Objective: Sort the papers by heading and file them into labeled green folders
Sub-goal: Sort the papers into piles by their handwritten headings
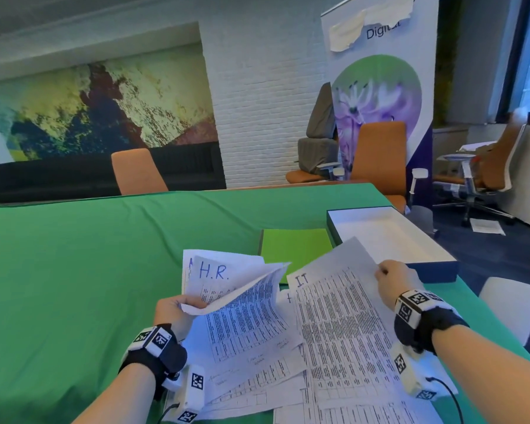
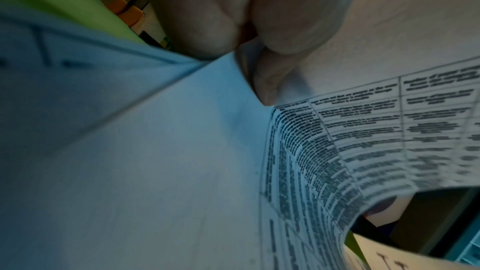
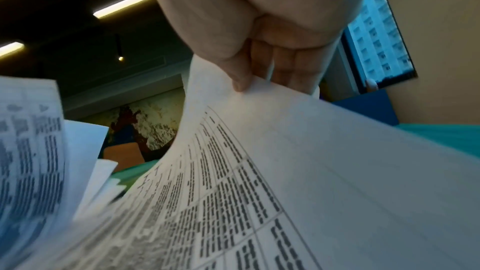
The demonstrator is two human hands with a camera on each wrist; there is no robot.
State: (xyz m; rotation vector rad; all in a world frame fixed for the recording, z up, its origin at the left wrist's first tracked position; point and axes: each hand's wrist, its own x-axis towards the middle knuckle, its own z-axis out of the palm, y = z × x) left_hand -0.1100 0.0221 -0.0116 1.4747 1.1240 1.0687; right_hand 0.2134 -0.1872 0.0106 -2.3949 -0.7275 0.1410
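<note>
Printed table sheets lie fanned on the green table. My left hand (image 1: 178, 307) pinches the curled corner of one sheet (image 1: 242, 313), lifting it off a page headed "H.R." (image 1: 214, 272). My right hand (image 1: 395, 280) pinches the right edge of a sheet headed "IT" (image 1: 343, 316), raised at a slant. A light green folder (image 1: 294, 246) lies closed behind the papers. In the left wrist view my thumb and finger (image 2: 265, 81) clamp the paper (image 2: 155, 151). The right wrist view shows my thumb (image 3: 239, 77) on top of the IT sheet (image 3: 311, 171), fingers beneath.
An open dark box with a white inside (image 1: 389, 237) sits at the table's right back corner. More sheets (image 1: 288, 390) lie near the front edge. Orange chairs (image 1: 135, 175) stand behind the table, and a banner (image 1: 380, 96) at the right. Green cloth (image 1: 89, 255) spreads bare to the left.
</note>
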